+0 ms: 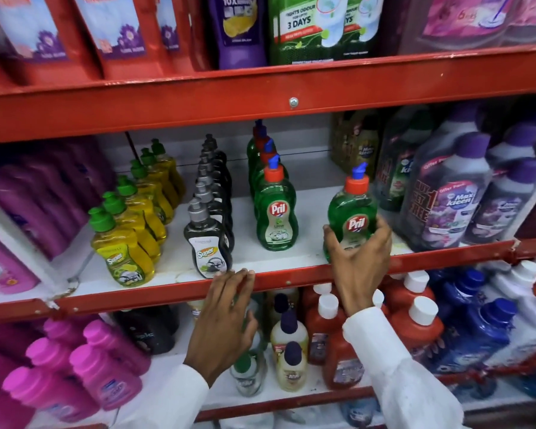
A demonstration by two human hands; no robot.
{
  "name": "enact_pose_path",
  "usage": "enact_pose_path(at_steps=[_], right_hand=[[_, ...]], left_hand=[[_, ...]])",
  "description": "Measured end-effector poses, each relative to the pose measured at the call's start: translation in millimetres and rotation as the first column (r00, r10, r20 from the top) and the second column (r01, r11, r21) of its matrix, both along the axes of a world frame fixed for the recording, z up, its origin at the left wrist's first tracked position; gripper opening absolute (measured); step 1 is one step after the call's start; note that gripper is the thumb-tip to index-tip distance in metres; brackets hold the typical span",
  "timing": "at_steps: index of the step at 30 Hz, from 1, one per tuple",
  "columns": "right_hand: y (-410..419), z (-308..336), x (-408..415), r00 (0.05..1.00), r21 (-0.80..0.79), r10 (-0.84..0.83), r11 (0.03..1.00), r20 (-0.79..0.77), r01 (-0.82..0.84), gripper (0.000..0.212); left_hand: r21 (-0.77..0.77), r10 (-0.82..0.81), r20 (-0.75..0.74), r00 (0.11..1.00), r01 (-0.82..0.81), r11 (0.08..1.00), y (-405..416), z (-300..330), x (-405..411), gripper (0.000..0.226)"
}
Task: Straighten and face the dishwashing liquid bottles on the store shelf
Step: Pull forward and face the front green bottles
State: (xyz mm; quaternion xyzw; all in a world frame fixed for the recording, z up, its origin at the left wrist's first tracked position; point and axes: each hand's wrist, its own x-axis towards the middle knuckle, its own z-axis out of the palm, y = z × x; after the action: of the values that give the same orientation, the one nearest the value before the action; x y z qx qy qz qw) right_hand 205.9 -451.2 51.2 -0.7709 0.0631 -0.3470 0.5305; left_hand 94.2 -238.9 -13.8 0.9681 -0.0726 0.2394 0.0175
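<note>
Three bottle rows (262,193) on shelf (291,281), lone bottle (351,209) rightward

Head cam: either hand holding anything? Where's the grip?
Right hand grips the green Pril bottle around its lower body, over the label. Left hand holds nothing, fingertips at the red shelf edge.

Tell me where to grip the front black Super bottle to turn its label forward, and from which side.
Grip the black Super bottle around its narrow waist just below the grey cap, coming from the open front edge. Bottles queue right behind it and the yellow row stands close on its left, so the front looks freest.
</note>
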Motion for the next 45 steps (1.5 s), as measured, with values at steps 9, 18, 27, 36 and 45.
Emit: enact_pose_path(at_steps=[9,18,27,36,45], right_hand=[[70,7,-24,0.983,-0.109,0.180,0.977,-0.040,-0.183,0.084],[65,11,-17,0.968,-0.083,0.238,0.966,-0.082,-0.244,0.086],[20,-1,-18,0.823,-0.050,0.536,0.832,-0.187,-0.553,0.084],[-7,-4,4,0.729,-0.143,0.648,0.717,-0.223,-0.682,0.037],[-5,-10,7,0.693,-0.067,0.684,0.699,-0.228,-0.712,0.039]], left_hand=[[-0.021,-0.012,-0.014,1.000,0.012,1.000,2,4,-3,0.070],[-0.280,-0.034,0.081,0.996,0.055,0.959,-9,17,6,0.052],[-0.533,-0.016,0.053,0.998,0.042,0.845,-29,36,32,0.052],[-0.765,-0.067,-0.052,0.996,0.003,0.644,-29,51,61,0.058],[-0.742,-0.060,-0.007,0.998,0.036,0.670,-22,42,64,0.052]])
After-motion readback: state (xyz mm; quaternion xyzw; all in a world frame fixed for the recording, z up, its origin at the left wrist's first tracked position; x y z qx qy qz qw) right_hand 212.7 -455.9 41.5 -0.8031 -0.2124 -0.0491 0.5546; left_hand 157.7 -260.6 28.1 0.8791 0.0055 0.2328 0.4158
